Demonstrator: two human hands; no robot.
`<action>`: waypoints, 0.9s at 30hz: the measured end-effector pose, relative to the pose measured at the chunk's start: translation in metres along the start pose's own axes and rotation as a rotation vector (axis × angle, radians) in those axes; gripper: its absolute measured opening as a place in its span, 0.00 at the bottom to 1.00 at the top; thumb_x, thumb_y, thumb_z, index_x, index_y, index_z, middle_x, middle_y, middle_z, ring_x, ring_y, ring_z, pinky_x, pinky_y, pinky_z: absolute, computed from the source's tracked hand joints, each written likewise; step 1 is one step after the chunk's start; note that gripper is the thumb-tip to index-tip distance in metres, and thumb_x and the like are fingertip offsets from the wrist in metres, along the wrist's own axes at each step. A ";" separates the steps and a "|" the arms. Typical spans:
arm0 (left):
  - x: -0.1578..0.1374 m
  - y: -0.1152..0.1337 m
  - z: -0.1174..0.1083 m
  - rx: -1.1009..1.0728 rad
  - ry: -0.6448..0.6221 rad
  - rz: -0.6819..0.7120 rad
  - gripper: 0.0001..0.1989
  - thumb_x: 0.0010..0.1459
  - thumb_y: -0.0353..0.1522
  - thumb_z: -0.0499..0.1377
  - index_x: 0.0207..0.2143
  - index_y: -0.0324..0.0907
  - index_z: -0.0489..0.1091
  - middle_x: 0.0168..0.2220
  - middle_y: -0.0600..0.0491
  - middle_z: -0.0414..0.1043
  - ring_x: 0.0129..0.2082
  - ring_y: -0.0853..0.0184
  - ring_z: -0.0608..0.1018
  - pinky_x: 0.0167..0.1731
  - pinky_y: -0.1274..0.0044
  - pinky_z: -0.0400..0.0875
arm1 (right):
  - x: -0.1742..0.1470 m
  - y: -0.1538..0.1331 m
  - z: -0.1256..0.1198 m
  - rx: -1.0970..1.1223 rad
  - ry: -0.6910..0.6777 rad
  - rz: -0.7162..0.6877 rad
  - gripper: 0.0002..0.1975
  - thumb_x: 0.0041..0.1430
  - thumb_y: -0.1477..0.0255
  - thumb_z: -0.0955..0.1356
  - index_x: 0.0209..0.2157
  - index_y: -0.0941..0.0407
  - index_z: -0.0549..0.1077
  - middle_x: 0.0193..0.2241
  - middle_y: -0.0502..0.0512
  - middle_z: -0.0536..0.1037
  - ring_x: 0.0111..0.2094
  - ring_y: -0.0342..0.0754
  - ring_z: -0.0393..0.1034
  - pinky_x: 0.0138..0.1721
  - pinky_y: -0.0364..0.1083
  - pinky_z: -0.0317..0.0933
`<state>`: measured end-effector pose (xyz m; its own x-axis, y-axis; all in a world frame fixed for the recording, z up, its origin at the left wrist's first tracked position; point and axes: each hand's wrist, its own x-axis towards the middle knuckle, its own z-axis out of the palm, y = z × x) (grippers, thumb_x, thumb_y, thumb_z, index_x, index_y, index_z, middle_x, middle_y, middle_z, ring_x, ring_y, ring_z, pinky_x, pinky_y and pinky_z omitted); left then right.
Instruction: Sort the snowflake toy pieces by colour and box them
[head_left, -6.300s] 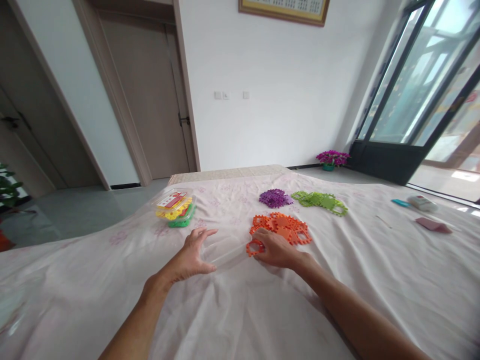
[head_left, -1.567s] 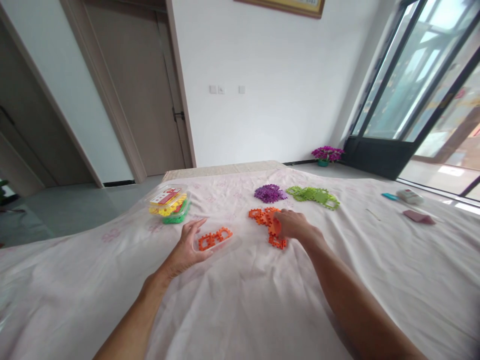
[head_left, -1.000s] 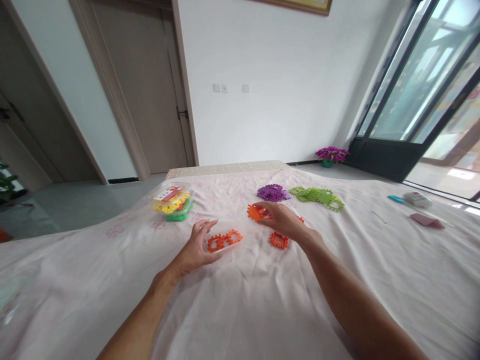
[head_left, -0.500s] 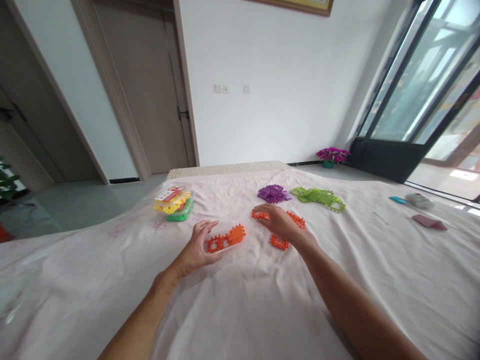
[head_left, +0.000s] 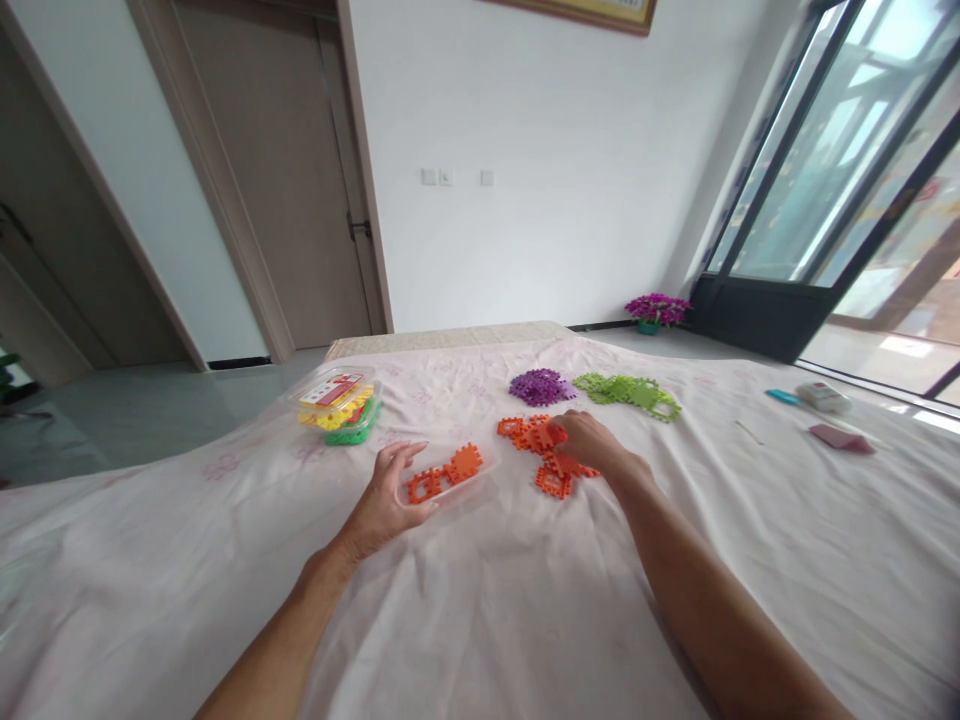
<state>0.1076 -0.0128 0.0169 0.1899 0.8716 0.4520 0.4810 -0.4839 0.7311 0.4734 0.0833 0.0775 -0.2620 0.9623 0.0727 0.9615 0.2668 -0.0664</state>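
My left hand (head_left: pixel 381 505) grips one end of a clear plastic box (head_left: pixel 489 470), thumb on the near side and fingers on the far side. Inside the box lie several flat orange toothed building pieces (head_left: pixel 463 464). To the right, my right hand (head_left: pixel 592 442) reaches down over a loose pile of orange building pieces (head_left: pixel 553 483) on the cloth. Its fingers are closed on an orange piece (head_left: pixel 556 434) at the pile; how many pieces they hold is partly hidden.
Purple pieces (head_left: pixel 540 386) and lime-green pieces (head_left: pixel 628 392) lie behind the orange pile. Stacked clear boxes with yellow pieces (head_left: pixel 337 403) and green pieces (head_left: pixel 352 432) stand at the left. A pink cloth (head_left: pixel 841 438) and a blue item (head_left: pixel 781 397) rest at the right on the tablecloth (head_left: pixel 465 620).
My right hand has drawn back to the right and its fingers have closed at the orange pile, uncovering more of it. The left hand keeps its place on the box. The view has shifted slightly.
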 end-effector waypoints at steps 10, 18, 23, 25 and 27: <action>0.000 0.009 -0.001 0.022 0.067 0.026 0.37 0.46 0.33 0.68 0.59 0.49 0.63 0.58 0.46 0.56 0.57 0.55 0.69 0.57 0.58 0.68 | 0.000 -0.003 0.009 -0.054 -0.005 0.064 0.09 0.58 0.71 0.67 0.40 0.58 0.74 0.43 0.62 0.74 0.44 0.53 0.70 0.39 0.45 0.56; 0.000 0.004 -0.003 -0.001 0.059 -0.016 0.35 0.45 0.34 0.69 0.58 0.49 0.66 0.59 0.46 0.56 0.54 0.56 0.72 0.56 0.59 0.70 | -0.001 -0.004 0.007 -0.027 0.052 0.040 0.12 0.59 0.69 0.67 0.43 0.58 0.74 0.43 0.64 0.75 0.45 0.55 0.70 0.43 0.46 0.57; 0.000 0.001 -0.001 0.040 0.014 -0.031 0.35 0.46 0.35 0.68 0.58 0.48 0.67 0.60 0.46 0.55 0.59 0.54 0.68 0.59 0.59 0.67 | 0.000 -0.008 0.001 0.073 0.091 0.029 0.17 0.57 0.68 0.68 0.48 0.58 0.75 0.44 0.62 0.77 0.45 0.55 0.71 0.43 0.46 0.59; 0.000 0.002 0.000 0.064 -0.011 -0.037 0.35 0.46 0.35 0.68 0.58 0.48 0.67 0.61 0.46 0.54 0.63 0.52 0.64 0.61 0.59 0.64 | 0.000 -0.014 -0.003 0.188 0.116 -0.020 0.21 0.57 0.67 0.69 0.52 0.57 0.74 0.44 0.60 0.78 0.44 0.54 0.72 0.43 0.46 0.61; 0.000 0.003 0.001 0.090 -0.033 -0.054 0.35 0.46 0.35 0.68 0.59 0.48 0.66 0.61 0.46 0.53 0.65 0.51 0.60 0.63 0.58 0.62 | -0.003 -0.025 -0.009 0.321 0.140 -0.098 0.25 0.56 0.65 0.70 0.56 0.56 0.72 0.45 0.59 0.79 0.43 0.53 0.73 0.43 0.46 0.63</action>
<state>0.1097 -0.0140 0.0186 0.1889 0.8992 0.3946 0.5656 -0.4281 0.7048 0.4508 0.0738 0.0878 -0.3158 0.9209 0.2286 0.8515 0.3814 -0.3598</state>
